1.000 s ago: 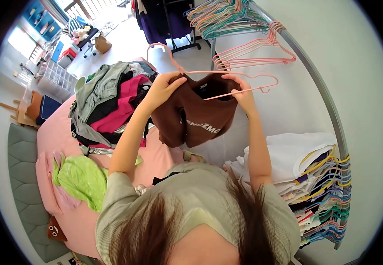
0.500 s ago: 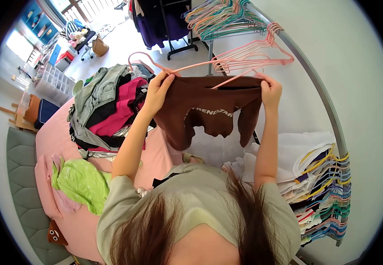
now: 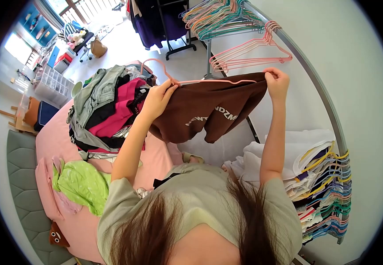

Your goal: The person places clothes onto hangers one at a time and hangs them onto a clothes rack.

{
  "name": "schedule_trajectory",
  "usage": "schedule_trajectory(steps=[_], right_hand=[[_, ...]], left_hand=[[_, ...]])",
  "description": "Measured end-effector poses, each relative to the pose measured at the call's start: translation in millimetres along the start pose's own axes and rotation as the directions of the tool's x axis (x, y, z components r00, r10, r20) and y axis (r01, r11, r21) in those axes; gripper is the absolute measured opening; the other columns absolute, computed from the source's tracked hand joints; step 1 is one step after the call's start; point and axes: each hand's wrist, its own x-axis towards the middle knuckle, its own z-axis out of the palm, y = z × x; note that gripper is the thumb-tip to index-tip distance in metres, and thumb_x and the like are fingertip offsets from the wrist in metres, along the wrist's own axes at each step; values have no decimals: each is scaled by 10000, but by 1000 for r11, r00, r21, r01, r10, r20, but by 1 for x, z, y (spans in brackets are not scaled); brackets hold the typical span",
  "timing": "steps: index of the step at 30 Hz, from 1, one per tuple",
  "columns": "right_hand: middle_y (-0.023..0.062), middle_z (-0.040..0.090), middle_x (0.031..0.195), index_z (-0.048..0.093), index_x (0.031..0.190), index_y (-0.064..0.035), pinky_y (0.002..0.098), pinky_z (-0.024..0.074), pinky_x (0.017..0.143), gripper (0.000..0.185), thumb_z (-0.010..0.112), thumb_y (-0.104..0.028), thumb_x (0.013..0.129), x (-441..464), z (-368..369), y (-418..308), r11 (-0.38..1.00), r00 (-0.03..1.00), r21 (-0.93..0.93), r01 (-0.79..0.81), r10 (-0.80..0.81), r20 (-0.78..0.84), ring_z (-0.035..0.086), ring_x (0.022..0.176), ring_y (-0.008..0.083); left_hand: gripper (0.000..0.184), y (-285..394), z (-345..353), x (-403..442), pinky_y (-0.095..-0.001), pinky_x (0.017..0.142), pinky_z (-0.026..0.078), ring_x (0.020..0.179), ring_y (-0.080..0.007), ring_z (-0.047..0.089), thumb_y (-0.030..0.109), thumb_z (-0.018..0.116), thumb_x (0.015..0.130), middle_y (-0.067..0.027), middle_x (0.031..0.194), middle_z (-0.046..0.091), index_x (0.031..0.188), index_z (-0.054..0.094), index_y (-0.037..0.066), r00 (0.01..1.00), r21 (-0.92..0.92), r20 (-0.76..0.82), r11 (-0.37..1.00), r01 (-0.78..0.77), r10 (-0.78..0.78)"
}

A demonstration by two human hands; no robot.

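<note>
A brown sweatshirt (image 3: pixel 215 104) with white lettering is stretched between my two hands in front of me. A pink hanger (image 3: pixel 218 81) runs along its upper edge, partly inside the fabric, and its hook sticks up at the left. My left hand (image 3: pixel 159 99) is closed around the base of the hook together with the sweatshirt's edge. At the other end, my right hand (image 3: pixel 277 86) pinches the raised corner of the sweatshirt. The hanger's right end is hidden by the cloth.
A curved metal clothes rail (image 3: pixel 328 99) bends around the right side. Spare pink hangers (image 3: pixel 253 53) hang behind the sweatshirt; white clothes (image 3: pixel 295 154) hang lower right. Heaped clothes (image 3: pixel 107 101) and a lime-green garment (image 3: pixel 81 181) lie on the pink bed (image 3: pixel 156 154).
The hanger's right arm has slipped into the sweatshirt's opening. My right hand has moved slightly up and right, pulling the cloth taut and slanted. My left hand has shifted a little right.
</note>
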Motion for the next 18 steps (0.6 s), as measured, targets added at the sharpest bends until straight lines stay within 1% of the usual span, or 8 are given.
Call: schedule_trajectory(steps=[4,7,8,11,12,13,15,18], right_hand=[[12,482,507,657,716,5,252,334,466,160,504,-42,716,-6,19,-18,994,990,8,110,-111,84,437,474,75],[44,518,515,661,719,-5,260,360,478,176,487,-28,715,-15,36,-37,983,983,125,138,-151,108,479,482,98],[70,530,519,663,713,-29,265,380,479,188,476,-22,720,-19,38,-44,989,982,17,145,-146,120,503,472,130],[92,521,520,662,712,-58,281,389,466,177,487,-32,725,-30,49,-54,988,988,-106,110,-97,118,510,450,176],[107,515,521,663,732,-78,311,384,444,164,503,-45,732,-37,57,-57,982,980,-69,178,-171,106,509,434,221],[119,519,522,664,760,-80,328,391,452,164,507,-45,731,-44,62,-58,979,970,-109,175,-152,190,509,441,246],[95,530,557,675,769,-88,319,400,476,122,556,-80,742,-58,76,-58,983,957,-7,186,-179,228,525,479,235],[60,537,616,687,759,-101,311,410,504,71,644,-157,753,-59,64,-68,957,885,-50,285,-243,398,554,539,217]], left_hand=[[141,3,9,1,-393,646,456,739,-381,584,128,523,902,-184,790,610,978,578,23,1000,146,23,989,-22,18],[147,18,15,8,-416,616,451,701,-394,575,125,527,896,-190,741,602,987,582,25,1000,118,-11,993,13,-12],[147,22,16,11,-426,607,448,678,-394,577,125,530,892,-192,709,596,987,588,28,999,115,5,992,44,-45],[145,31,24,15,-432,619,452,704,-391,583,127,535,887,-193,747,609,979,591,30,1000,105,16,994,0,-2],[144,35,27,16,-428,630,462,731,-389,588,129,540,882,-193,778,618,971,596,31,999,90,37,996,-16,12],[150,40,31,17,-403,639,460,733,-380,589,123,543,883,-196,781,611,985,600,29,998,86,62,996,-30,25],[165,48,40,18,-352,658,457,736,-362,591,113,548,885,-203,786,596,1012,607,25,993,74,110,995,-60,51],[168,43,44,21,-339,662,464,694,-319,599,118,595,858,-174,773,616,1004,619,40,992,-20,115,998,-52,54]])
